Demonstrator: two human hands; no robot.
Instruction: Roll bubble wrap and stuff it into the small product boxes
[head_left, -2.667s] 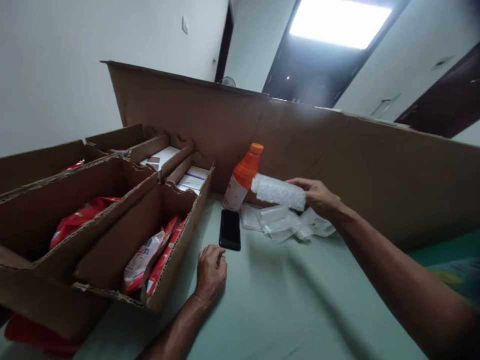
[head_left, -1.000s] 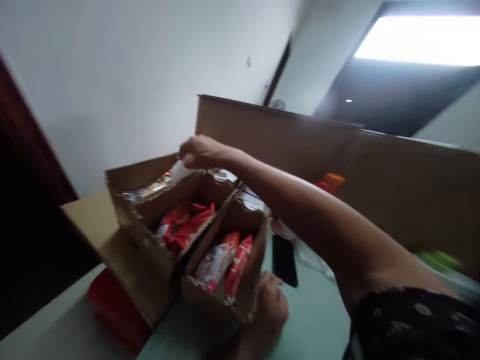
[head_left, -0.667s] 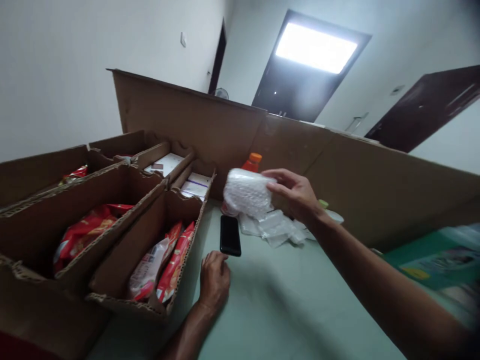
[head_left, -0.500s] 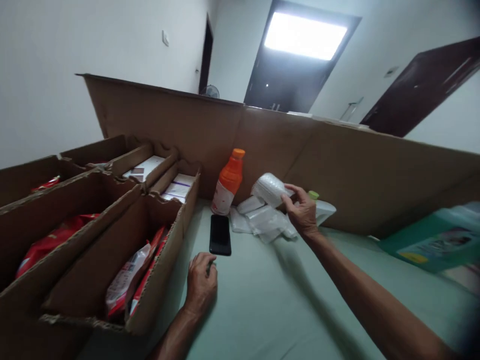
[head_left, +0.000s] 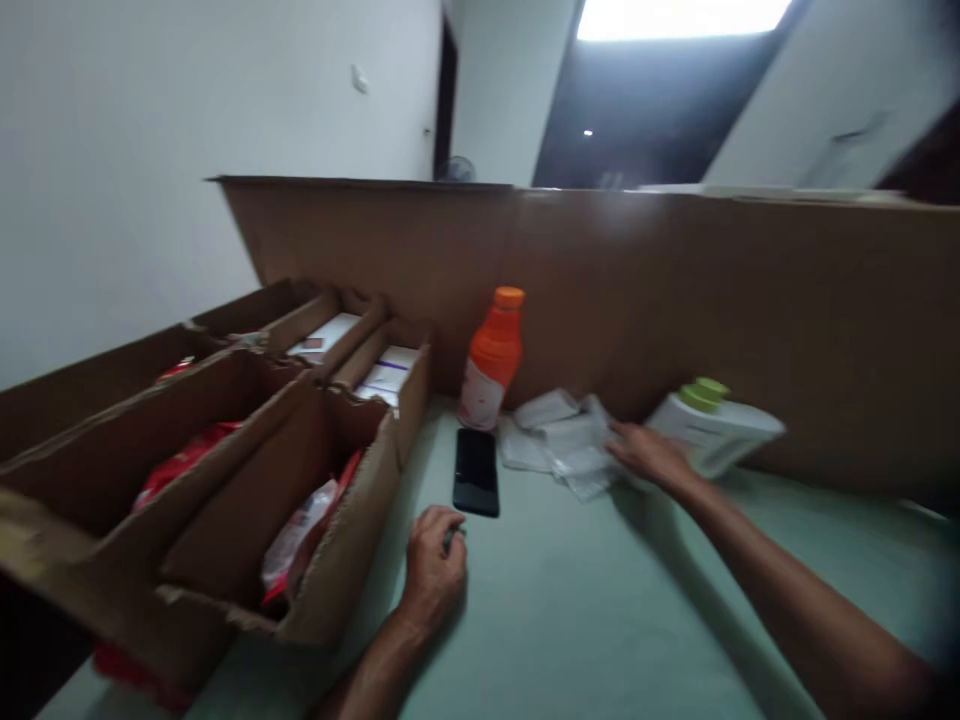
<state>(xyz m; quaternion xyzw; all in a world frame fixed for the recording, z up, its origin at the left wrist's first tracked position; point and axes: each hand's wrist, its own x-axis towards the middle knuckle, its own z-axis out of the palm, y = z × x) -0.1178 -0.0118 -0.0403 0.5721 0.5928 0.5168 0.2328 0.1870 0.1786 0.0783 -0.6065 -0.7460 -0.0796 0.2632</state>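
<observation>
My right hand (head_left: 649,450) is at the right edge of a pile of clear and whitish plastic packets (head_left: 574,445). Its fingertips touch the pile, but blur hides whether they grip a packet. My left hand (head_left: 436,560) rests on the pale green table, fingers curled and thumb close to them. A small dark spot shows between thumb and fingers; I cannot make out what it is. Just beyond that hand lies a black phone (head_left: 476,472). An orange bottle with a white label (head_left: 492,360) stands behind the phone, left of the packets.
Cardboard bins (head_left: 345,560) on the left hold red packets (head_left: 187,465) and white boxes (head_left: 390,373). A white bottle with a green cap (head_left: 716,430) lies tilted beyond my right hand. A tall cardboard panel (head_left: 675,290) borders the table's back.
My right hand has come down from above the pile, where it held a whitish bubble-wrap piece, to the pile's right edge. The view has turned; my left hand stays by the phone.
</observation>
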